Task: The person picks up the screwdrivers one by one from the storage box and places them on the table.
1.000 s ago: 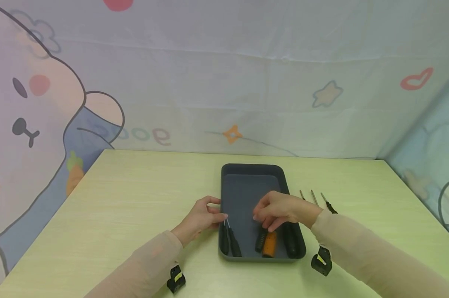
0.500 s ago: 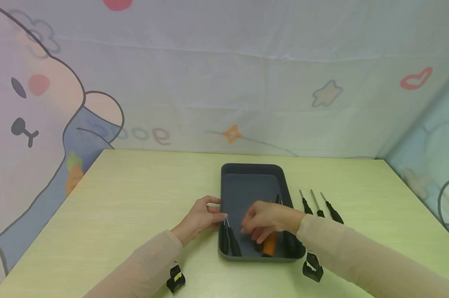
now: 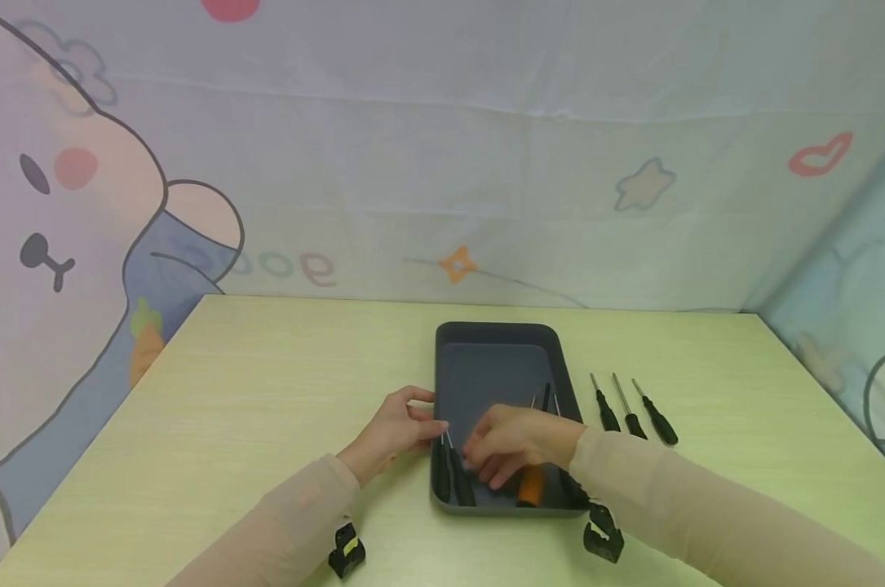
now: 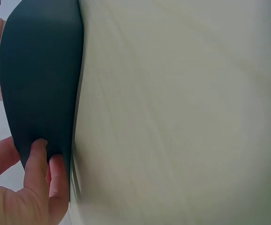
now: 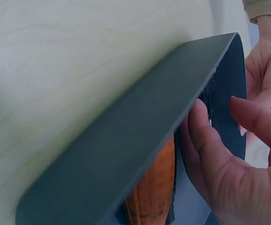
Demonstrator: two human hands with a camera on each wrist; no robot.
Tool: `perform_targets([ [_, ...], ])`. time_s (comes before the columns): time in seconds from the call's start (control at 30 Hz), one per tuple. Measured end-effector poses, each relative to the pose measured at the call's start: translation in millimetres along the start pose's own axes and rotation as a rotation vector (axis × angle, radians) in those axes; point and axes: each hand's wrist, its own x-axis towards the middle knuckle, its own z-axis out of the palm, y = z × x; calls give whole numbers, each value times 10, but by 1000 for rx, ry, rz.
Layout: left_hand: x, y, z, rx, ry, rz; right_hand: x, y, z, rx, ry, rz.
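My left hand (image 3: 392,425) holds the left rim of a dark grey tray (image 3: 501,332), thumb over the rim and fingertips against the outer wall (image 4: 37,84). Inside the tray, my right hand (image 3: 519,444) hovers just beside two black-handled screwdrivers (image 3: 462,483) lying along the left wall. In the right wrist view its thumb and fingers stand apart, with a gap between them, near a dark ribbed handle (image 5: 209,91). Below the right palm lies an orange-handled tool (image 3: 531,487). A thick black handle at the tray's right side is partly covered by the wrist.
Three black-handled screwdrivers lie side by side on the table right of the tray; the middle screwdriver (image 3: 634,425) is partly behind the right sleeve (image 3: 655,473). The pale wooden table (image 3: 303,350) meets a printed cloth (image 3: 383,163) at its back edge.
My right hand has moved left and toward me across the tray, from above the orange-handled tool to beside the two screwdrivers. My left hand has stayed on the rim.
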Motion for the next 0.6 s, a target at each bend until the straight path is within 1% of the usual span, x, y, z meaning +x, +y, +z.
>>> perform_targets([
  [0.1,0,4,-6,-4,4,1,29,0,22,21,-6,2],
  [0.33,-4,4,-7,-3,0,0,49,-22,57,35,-6,26],
  [0.6,-4,6,-2,-8,0,-3,87,-29,123,97,37,48],
])
